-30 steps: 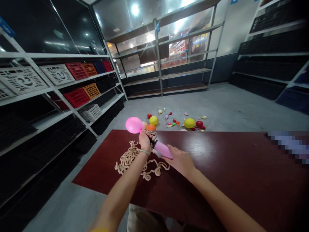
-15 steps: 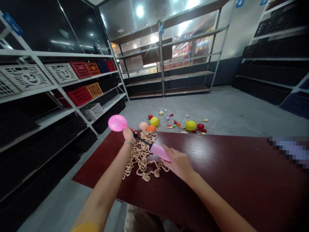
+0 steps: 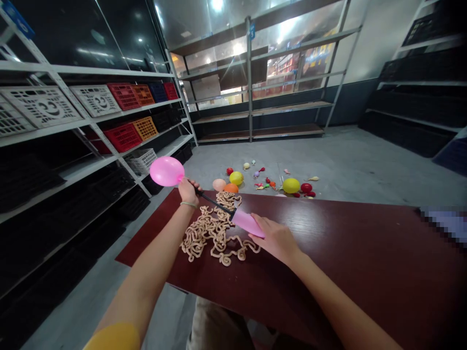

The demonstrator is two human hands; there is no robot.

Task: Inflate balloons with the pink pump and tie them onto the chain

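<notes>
A pink balloon (image 3: 167, 171), round and partly inflated, sits at the far left end of a hand balloon pump (image 3: 248, 222) with a pink barrel and a black rod. My left hand (image 3: 188, 192) is closed round the pump's black end and the balloon's neck; the fingers hide the nozzle. Wrapped round the pink barrel is my right hand (image 3: 275, 238). The black rod shows between the two hands, drawn out of the barrel. Beneath the pump, a tangled heap of beige, rope-like coils (image 3: 204, 233) lies on the dark red table (image 3: 328, 253).
Balloons of several colours lie on the floor beyond the table, among them a yellow balloon (image 3: 291, 185) and an orange balloon (image 3: 231, 188). Shelving with plastic crates (image 3: 122, 137) stands at left, and a metal rack (image 3: 250, 97) at the back. A blurred patch (image 3: 447, 223) covers the table's right end.
The balloon has grown larger. My left hand has moved up and left, away from my right hand, and more of the black rod shows. The view has shifted slightly.
</notes>
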